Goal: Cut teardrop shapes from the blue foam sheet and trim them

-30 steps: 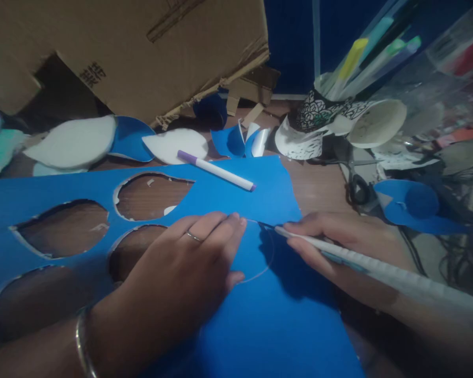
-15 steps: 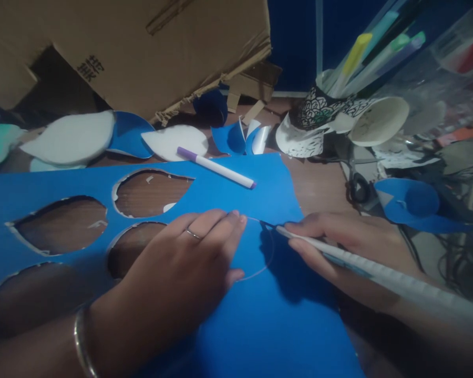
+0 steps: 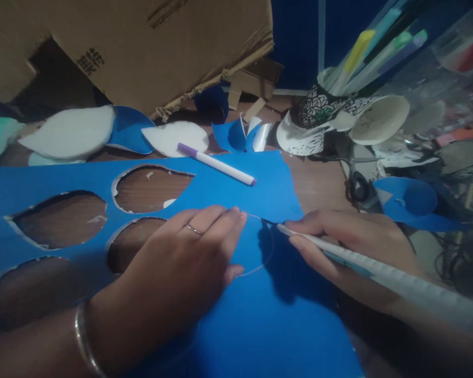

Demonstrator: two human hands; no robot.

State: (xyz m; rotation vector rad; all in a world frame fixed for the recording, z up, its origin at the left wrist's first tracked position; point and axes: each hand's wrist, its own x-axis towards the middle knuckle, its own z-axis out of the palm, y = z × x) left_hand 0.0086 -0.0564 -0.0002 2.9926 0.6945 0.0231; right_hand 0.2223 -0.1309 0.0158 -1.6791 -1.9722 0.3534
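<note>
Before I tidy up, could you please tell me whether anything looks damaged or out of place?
The cardboard at the back looks damaged, its lower edge ragged. Pale scraps litter the table inside holes in the blue sheet.

Through camera I see brown counter (image 3: 319, 186); directly on it, cut blue sheet (image 3: 252, 325), white leaf shape (image 3: 179, 137), curled blue pieces (image 3: 224, 134), cardboard strip (image 3: 255, 108).

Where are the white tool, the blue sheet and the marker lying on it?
White tool (image 3: 378, 267), head view: on its handle.
Blue sheet (image 3: 256, 325), head view: on its bare near part.
Marker (image 3: 225, 168), head view: on its white barrel.
</note>
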